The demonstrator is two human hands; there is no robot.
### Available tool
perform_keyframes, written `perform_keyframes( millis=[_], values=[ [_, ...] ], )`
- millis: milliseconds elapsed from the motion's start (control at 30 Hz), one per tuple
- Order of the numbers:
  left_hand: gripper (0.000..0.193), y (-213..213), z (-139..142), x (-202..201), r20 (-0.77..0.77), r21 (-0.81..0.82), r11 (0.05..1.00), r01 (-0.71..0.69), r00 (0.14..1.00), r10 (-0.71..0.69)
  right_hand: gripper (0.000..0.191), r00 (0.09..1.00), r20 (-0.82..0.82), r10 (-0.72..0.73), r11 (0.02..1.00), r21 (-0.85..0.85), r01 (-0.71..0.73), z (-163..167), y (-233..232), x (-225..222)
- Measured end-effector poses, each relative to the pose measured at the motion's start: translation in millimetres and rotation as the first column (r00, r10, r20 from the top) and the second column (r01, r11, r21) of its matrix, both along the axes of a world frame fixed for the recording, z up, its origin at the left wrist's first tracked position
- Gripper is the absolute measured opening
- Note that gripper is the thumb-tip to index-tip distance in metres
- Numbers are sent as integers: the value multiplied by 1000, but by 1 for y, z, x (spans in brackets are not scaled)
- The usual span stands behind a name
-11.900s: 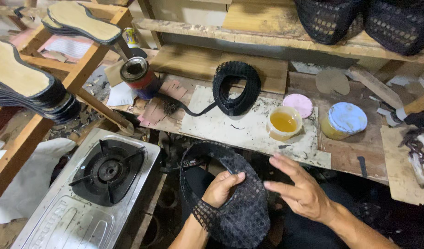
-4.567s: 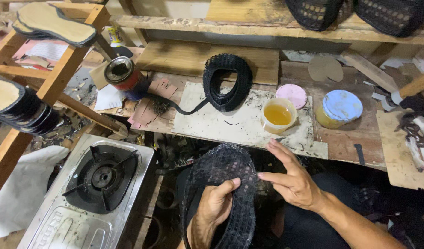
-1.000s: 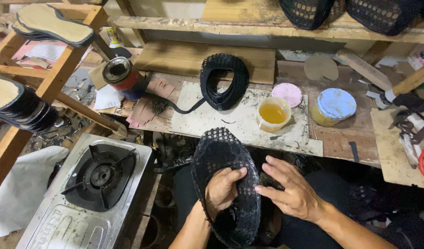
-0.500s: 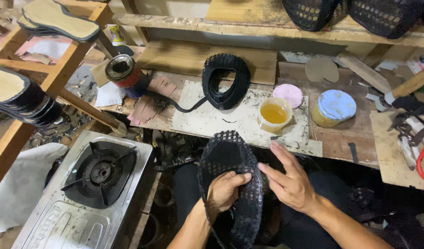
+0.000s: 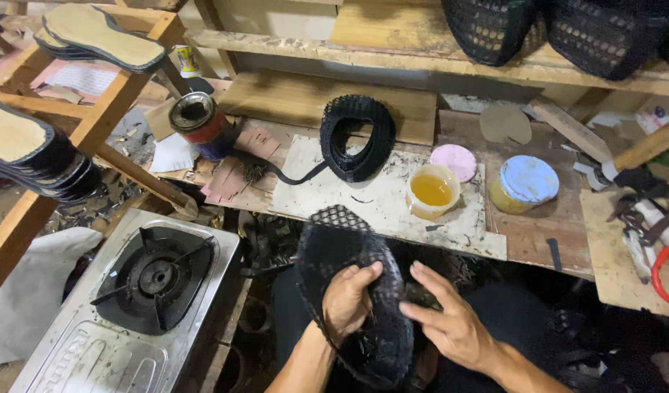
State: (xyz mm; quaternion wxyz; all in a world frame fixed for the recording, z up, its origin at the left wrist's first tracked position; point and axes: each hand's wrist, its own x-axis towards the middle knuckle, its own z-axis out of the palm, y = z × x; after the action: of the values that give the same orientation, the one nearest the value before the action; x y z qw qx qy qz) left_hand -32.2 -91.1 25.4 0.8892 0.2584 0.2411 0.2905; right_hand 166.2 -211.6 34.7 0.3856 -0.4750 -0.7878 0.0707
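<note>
**A:** Packages first — what sat on the bench?

**B:** From my feed, a round tin point(image 5: 200, 125) with a red and blue label stood at the bench's point(image 5: 552, 225) left end, top open. A pale plastic cup point(image 5: 431, 191) of amber liquid sat on a stained white board point(image 5: 381, 200). Its pink lid point(image 5: 454, 161) lay just behind it. Beside that stood a yellow tub point(image 5: 523, 185) under a light blue lid. A small can point(image 5: 186, 60) with a yellow label stood farther back, by the wooden rack point(image 5: 112, 109).

**A:** And the hands?

**B:** I saw my left hand point(image 5: 347, 300) curled around the mesh upper point(image 5: 356, 291), fingers closed on its edge, thumb tucked out of view. My right hand point(image 5: 451, 324) rested open beside it, fingers spread, tips touching the mesh's right side. The upper was below the bench edge, over my lap.

**A:** Texture?

**B:** Black, open woven net, oval and floppy, frayed along the lower rim. A coil of black strap point(image 5: 357, 138) lay on the board, one tail running toward the tin.

**A:** Anything else?

**B:** Flat tan insoles point(image 5: 94, 33) with dark edging were stacked on the rack. A steel gas stove point(image 5: 141, 298) with a black burner sat low at left, a white cloth point(image 5: 29, 291) next to it. Red-handled scissors point(image 5: 667, 273) lay at far right. Two black woven baskets point(image 5: 545, 33) sat on the shelf above.
</note>
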Motion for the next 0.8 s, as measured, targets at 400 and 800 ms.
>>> perform_keyframes(
  millis=[400,800],
  values=[
    [31,16,-39,32,-6,-59,872,-487,873,487,130,792,-573,-211,952,-303,34,-38,-22,-38],
    [31,25,-22,-15,-111,160,974,-158,978,177,96,508,-794,-334,942,-303,145,62,38,-31]
  ],
)
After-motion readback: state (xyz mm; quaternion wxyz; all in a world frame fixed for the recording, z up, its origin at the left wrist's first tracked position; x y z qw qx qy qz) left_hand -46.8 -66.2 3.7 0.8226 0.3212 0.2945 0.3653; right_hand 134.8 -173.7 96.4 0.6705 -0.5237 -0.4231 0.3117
